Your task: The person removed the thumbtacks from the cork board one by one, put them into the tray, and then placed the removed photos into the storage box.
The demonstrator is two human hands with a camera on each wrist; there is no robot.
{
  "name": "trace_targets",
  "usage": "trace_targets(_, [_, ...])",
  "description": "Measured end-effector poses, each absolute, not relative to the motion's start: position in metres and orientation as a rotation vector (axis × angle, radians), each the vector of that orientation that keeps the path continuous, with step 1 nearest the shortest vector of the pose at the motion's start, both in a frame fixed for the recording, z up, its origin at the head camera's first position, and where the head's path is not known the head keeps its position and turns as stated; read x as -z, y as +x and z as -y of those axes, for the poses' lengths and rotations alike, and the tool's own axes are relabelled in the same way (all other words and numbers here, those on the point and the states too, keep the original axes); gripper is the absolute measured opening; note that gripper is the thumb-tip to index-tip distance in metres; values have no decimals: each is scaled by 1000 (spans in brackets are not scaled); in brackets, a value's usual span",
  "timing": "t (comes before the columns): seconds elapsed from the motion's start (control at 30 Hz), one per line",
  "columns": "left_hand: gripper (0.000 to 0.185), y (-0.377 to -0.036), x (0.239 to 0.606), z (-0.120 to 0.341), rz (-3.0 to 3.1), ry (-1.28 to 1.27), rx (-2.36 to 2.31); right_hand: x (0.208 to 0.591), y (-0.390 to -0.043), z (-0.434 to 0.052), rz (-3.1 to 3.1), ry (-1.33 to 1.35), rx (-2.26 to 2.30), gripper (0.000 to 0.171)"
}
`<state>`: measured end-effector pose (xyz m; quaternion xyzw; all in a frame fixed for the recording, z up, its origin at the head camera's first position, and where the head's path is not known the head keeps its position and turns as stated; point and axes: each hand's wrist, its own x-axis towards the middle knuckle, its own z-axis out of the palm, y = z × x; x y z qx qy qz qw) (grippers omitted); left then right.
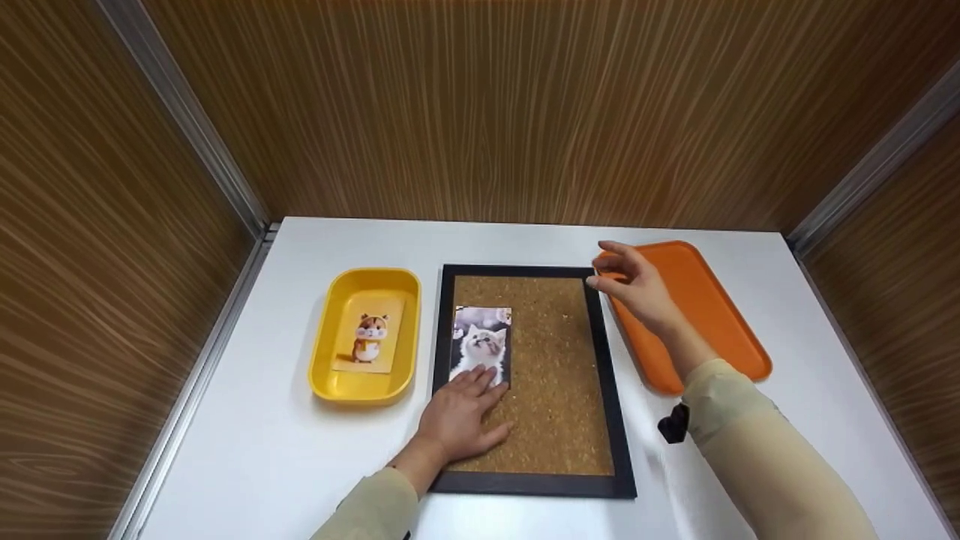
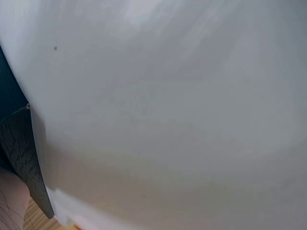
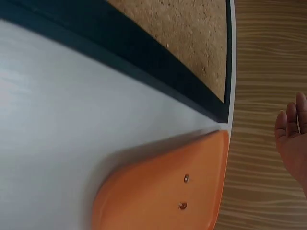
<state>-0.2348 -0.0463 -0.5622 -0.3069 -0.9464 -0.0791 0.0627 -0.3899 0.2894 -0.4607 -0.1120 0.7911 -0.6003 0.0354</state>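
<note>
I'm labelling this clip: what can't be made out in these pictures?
- Left wrist view: mostly blurred white table; left hand cut off at the edge.
- Head view: the small things in the orange tray are hidden by the right hand.
- Right wrist view: those things too small to identify.

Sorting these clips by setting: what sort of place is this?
Probably a staged tabletop booth, not a home: a bare white table boxed in by wood-grain panels, with a cork board between two trays.

A white table (image 1: 247, 442), walled in by wood-grain panels, carries three items side by side: a yellow tray (image 1: 324, 375) at left, a black-framed cork board (image 1: 559, 390) at centre, an orange tray (image 1: 712, 315) at right.
</note>
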Motion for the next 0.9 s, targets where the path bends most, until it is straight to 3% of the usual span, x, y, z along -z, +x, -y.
trace_targets(0.9, [64, -235, 563, 46, 2846, -926, 249, 509, -386, -203, -2275, -277, 1870, 67])
